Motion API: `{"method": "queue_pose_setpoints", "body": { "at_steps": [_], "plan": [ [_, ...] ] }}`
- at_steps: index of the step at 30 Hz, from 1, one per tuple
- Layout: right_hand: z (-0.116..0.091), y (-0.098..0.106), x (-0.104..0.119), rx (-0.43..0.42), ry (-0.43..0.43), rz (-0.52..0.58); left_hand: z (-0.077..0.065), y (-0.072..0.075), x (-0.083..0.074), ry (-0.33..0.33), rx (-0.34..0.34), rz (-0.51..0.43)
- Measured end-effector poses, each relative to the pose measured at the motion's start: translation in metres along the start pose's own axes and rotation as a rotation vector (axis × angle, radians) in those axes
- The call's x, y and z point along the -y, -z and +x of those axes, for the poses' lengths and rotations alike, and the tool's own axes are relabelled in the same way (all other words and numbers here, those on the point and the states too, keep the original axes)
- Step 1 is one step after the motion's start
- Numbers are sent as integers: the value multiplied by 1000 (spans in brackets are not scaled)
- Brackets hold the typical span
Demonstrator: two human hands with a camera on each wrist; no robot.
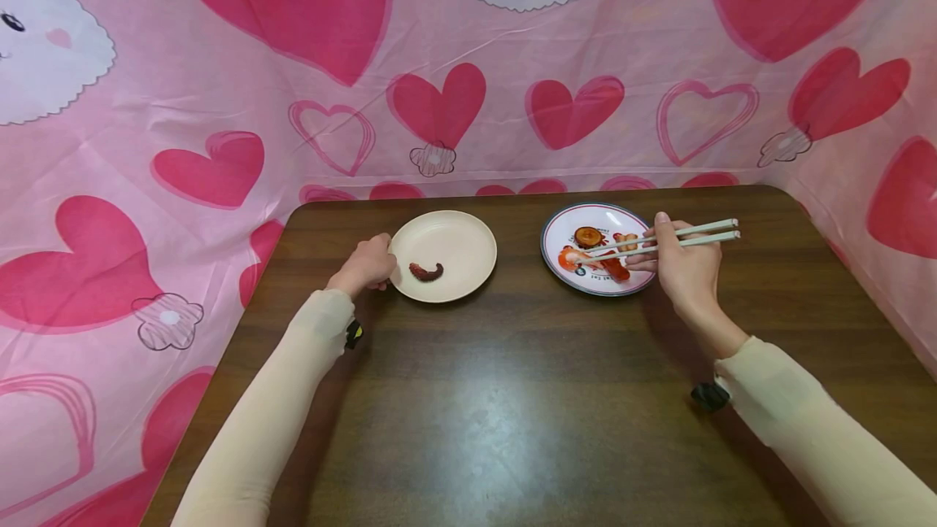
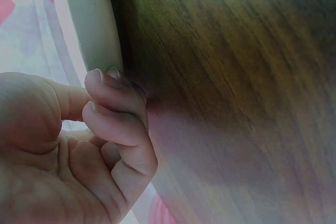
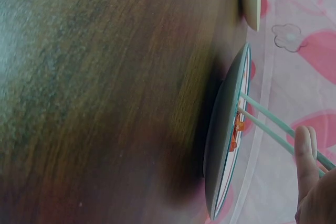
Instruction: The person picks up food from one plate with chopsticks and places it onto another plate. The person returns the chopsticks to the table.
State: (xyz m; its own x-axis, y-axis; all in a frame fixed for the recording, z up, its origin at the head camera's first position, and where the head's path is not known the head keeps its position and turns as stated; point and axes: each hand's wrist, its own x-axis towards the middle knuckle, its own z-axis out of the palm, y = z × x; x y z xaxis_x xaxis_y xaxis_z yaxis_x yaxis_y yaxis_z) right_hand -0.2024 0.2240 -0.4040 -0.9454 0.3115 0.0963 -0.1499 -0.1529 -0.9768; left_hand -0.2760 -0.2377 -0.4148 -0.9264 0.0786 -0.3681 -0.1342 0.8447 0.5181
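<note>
Lettering [image 1: 600,276] on the white plate [image 1: 558,232], left of the fingers [image 1: 644,264] of the right hand [image 1: 688,271], is too small to read.

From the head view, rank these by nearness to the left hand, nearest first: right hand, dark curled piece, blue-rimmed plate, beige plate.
1. Beige plate: its left edge is in the left hand's grip.
2. Dark curled piece: on the beige plate, left of its middle.
3. Blue-rimmed plate: across the gap, to the right.
4. Right hand: beyond that plate's right edge.
</note>
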Motion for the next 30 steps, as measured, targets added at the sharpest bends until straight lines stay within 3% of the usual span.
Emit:
{"method": "queue_pose_setpoints", "body": {
  "at_steps": [22, 30],
  "plan": [
    [-3, 2, 3, -17, -8, -52, 0, 0, -2, 12, 8, -16],
    [-5, 1, 4, -23, 24, -13, -2, 1, -1, 1, 3, -22]
  ]
}}
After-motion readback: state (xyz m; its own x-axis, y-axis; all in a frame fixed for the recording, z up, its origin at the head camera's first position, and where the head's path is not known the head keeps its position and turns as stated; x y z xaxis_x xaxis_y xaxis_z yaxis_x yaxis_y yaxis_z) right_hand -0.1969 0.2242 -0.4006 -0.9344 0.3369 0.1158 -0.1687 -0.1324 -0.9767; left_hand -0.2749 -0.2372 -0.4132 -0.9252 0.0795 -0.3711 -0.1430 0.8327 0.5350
